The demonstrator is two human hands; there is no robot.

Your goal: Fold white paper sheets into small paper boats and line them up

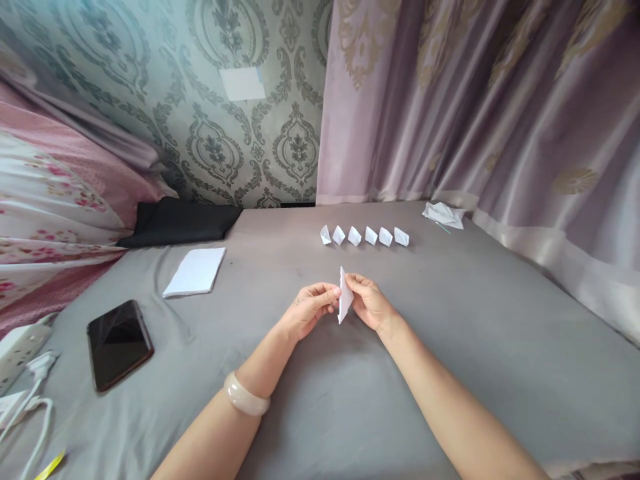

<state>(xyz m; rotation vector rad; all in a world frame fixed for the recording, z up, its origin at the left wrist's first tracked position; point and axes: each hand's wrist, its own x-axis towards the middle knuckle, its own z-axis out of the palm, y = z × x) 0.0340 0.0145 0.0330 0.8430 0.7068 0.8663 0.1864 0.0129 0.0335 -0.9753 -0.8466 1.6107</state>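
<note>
The left hand point(314, 310) and right hand point(369, 300) are both nearly closed, thumbs and fingers pinching a folded paper point(345, 297) from either side; it stands on edge between them, above the middle of the grey sheet point(320, 407), probably so both faces stay within reach. Beyond, toward the far edge, six small folded papers point(371, 236) sit in a spaced row, seemingly to keep clear of the hands. Loose papers point(444, 215) lie at the far right corner; a paper stack point(196, 272) and phone point(120, 345) lie toward the left edge, perhaps set aside for elbow room.
</note>
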